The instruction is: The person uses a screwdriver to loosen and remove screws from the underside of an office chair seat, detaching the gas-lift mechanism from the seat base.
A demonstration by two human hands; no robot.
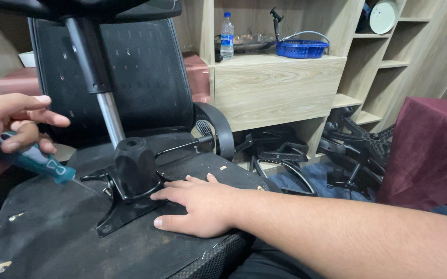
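Black chair mechanism plate (pixel 130 199) sits bolted on the upturned seat underside (pixel 52 237), gas cylinder (pixel 107 111) rising from it. Right hand (pixel 200 204) lies flat and open on the seat, fingertips touching the plate's right edge. Left hand (pixel 9 129), left of the plate, is closed around a teal-handled screwdriver (pixel 34 160), tip angled toward the plate. Behind the plate stands a mesh chair back (pixel 146 77).

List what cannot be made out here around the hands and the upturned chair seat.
- Screwdriver tip, head view: too thin and blurred where it meets the black mechanism plate; the screw is not visible.
- Left hand: wrist cut off by the left edge.
- Plate edge under the right hand: hidden by the fingers.
- Gas cylinder top: cut off by the upper edge.
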